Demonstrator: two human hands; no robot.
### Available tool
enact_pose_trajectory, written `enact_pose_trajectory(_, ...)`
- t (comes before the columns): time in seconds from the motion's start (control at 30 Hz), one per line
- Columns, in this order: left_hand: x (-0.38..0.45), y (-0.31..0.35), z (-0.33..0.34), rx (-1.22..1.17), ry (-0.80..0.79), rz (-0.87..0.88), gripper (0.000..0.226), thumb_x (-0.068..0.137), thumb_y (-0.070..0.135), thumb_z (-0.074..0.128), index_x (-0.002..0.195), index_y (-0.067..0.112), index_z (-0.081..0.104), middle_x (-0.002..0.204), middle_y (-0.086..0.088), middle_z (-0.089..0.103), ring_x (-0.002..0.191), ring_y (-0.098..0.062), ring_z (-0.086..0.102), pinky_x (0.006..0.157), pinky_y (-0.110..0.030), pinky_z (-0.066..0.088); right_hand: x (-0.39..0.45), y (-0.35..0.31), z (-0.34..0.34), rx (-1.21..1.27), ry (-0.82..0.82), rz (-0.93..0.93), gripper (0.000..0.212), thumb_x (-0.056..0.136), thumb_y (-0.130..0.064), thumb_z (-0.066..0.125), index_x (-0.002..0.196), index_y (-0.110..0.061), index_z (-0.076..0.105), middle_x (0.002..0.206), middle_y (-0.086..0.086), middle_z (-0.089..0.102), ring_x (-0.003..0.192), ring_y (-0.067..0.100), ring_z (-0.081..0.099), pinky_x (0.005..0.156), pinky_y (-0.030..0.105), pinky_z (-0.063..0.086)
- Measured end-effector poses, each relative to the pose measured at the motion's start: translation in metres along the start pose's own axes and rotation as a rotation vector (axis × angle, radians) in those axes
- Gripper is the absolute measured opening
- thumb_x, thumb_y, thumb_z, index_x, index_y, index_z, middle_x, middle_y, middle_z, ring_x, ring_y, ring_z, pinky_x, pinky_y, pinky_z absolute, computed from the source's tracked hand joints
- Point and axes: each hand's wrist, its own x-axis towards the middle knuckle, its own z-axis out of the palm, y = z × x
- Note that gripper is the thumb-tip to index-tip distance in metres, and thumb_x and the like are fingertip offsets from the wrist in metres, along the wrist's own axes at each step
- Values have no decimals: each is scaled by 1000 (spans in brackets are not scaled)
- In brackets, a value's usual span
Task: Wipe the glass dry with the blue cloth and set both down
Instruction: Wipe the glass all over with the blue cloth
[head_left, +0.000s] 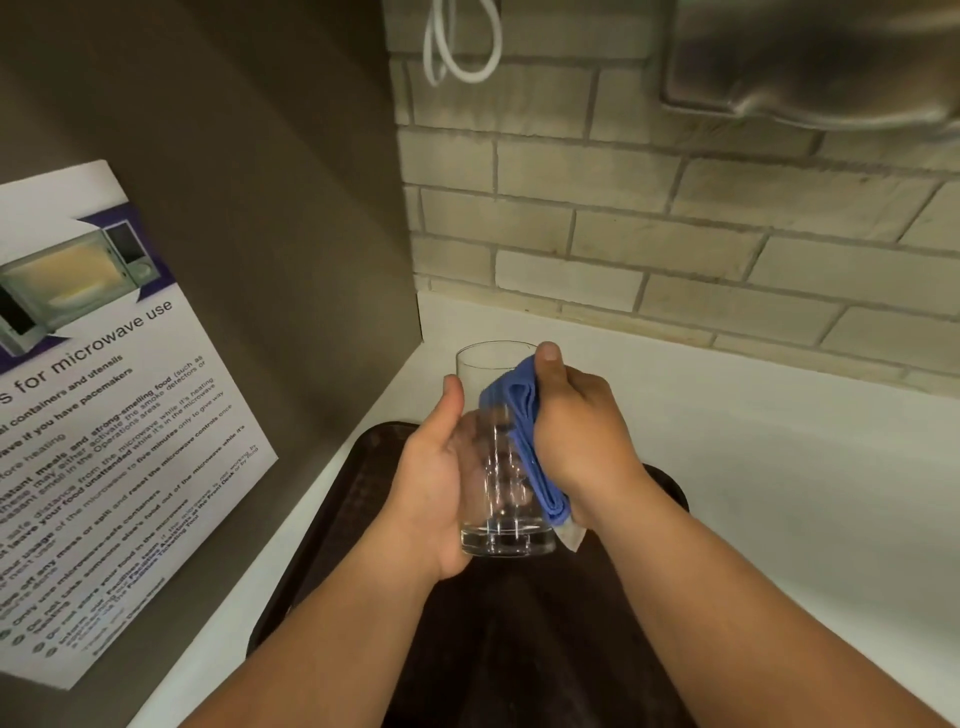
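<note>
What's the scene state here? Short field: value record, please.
setting: white counter in a corner, brick wall behind
glass: clear tumbler, upright, held above the tray, looks empty
left hand: wrapped around the glass's left side
right hand: pressing the blue cloth against the glass's right side
tray: dark brown, on the counter under both hands
poster: microwave-use sheet on the left panel
task stage: wiping under way, nothing set down yet
</note>
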Motion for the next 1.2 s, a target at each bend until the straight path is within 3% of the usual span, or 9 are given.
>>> enact_pose_trajectory(0.17,-3,-2,10,115,37,17,77,66,67,79,121,14,80,120,-23,80,110,-39,77,90,-49,63,-1,5,2,-43,-8,-29,60,103,-53,26,64,-14,50,62,6,58,65,27,59,72,46,50)
enact_pose_trajectory(0.4,1,11,9,10,216,82,84,78,71,72,131,7,69,123,-24,78,108,-41,78,90,-54,62,-9,12,-2,-24,-202,255,41,105,-40,35,93,-10,59,81,17,65,71,24,65,72,43,57)
enact_pose_trajectory(0.6,4,10,2,237,358,57,60,92,72,56,116,21,75,118,-18,80,105,-34,78,95,-56,61,-41,22,12,-119,-70,-132,38,103,-42,35,84,-15,53,66,-1,56,53,4,57,52,12,43)
enact_pose_trajectory(0.7,0,7,-2,177,246,-25,74,67,81,64,108,23,79,96,-9,86,86,-24,83,68,-37,63,-45,24,14,-244,-63,-195,36,103,-42,35,113,-13,53,94,5,63,78,8,64,65,14,50)
enact_pose_trajectory(0.8,-1,5,-4,85,220,-55,90,62,81,65,119,12,77,105,-18,83,97,-33,81,82,-44,62,-58,23,20,-421,-148,-216,67,101,-49,32,156,-12,20,152,7,42,137,19,47,111,31,42)
enact_pose_trajectory(0.87,-2,3,-6,38,211,-36,89,70,80,62,122,8,75,99,-20,82,95,-33,80,85,-45,61,-64,18,24,-541,-150,-258,74,101,-50,31,160,-15,2,166,3,21,151,18,25,121,35,29)
enact_pose_trajectory(0.93,-2,0,-9,28,143,-25,90,77,84,57,126,10,77,98,-16,82,98,-31,79,82,-41,60,-56,11,26,-512,-65,-293,65,101,-50,34,155,-15,22,153,5,42,138,20,46,111,35,43)
enact_pose_trajectory(1.07,-9,-2,-3,8,-71,50,84,73,76,75,131,16,75,123,-17,80,116,-32,76,88,-42,63,-9,-7,12,-68,-2,-58,45,102,-51,32,84,-18,56,76,0,63,71,19,62,63,28,47)
enact_pose_trajectory(1.2,-5,5,-1,27,10,119,72,71,75,75,113,17,84,113,-13,84,106,-30,80,81,-42,65,-7,5,2,-136,-141,40,48,106,-34,28,101,-1,63,65,5,55,57,17,54,54,10,47)
